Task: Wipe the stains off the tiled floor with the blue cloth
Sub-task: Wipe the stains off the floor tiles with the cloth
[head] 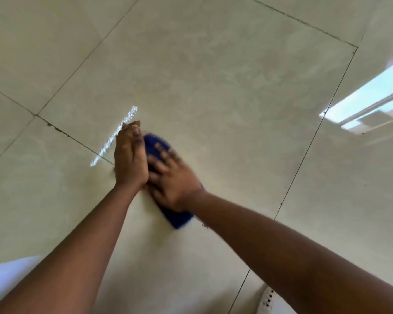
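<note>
Floor: glossy cream tiled floor (pixel 213 71) with thin dark grout lines; a bright streak of light (pixel 114 137) lies left of my hands.
Left hand: my left hand (pixel 129 155) stands on edge, fingers straight and together, against the cloth.
Cloth: the dark blue cloth (pixel 177 217) lies flat on the tile under my right palm.
Right hand: my right hand (pixel 173 177) presses down, fingers spread.
Reflection: a window's reflection (pixel 368 100) at far right.
Writing: none I can read.

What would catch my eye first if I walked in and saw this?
Most likely the blue cloth, a bright patch on the pale tiled floor near the middle of the view, with the right hand pressed flat on it and the left hand set on edge beside it. Next, the bright reflection of a window shining on the glossy tiles at the right, and a thin streak of light just left of the hands.
</note>
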